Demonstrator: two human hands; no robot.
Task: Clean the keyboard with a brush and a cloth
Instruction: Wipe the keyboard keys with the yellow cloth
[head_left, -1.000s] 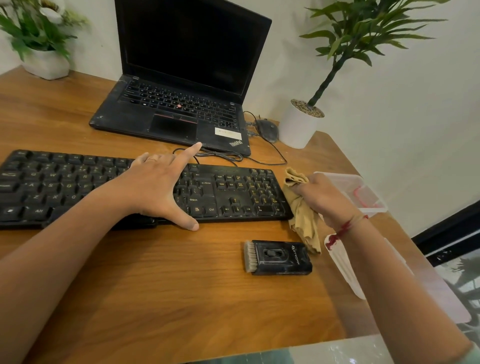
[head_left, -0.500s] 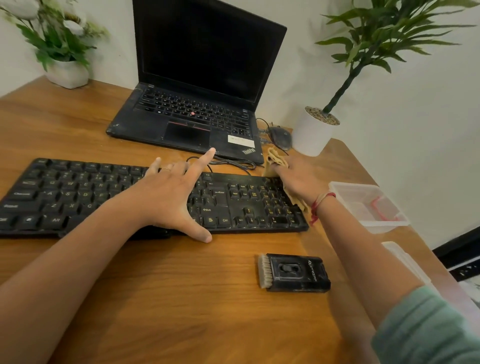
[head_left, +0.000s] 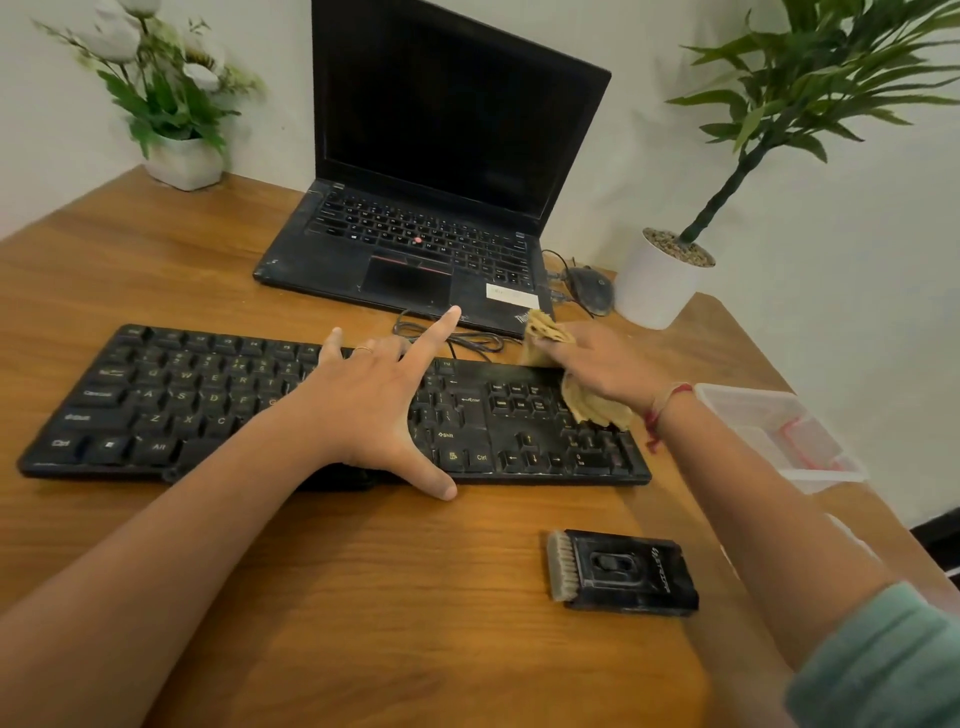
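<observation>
Your right hand has carried the crumpled tan cloth onto the black keyboard's far right corner, fingers closed on it to wipe; your left hand, fingers spread wide, pins the keyboard mid-desk. The black brush lies unused nearer you.

So the keyboard is a black full-size one, pretty dusty, lying flat across the middle of the wooden desk with its long side running parallel to the desk's near edge. Its cable is bunched up just behind its back edge. The cloth is a crumpled tan rag sitting on the keyboard's right end, up at the top row over the numpad area, with one bit sticking up past the back edge. The brush is a flat black block with a short row of pale bristles on its left end, lying flat on the desk, near the keyboard's front right corner, not touching it.
</observation>
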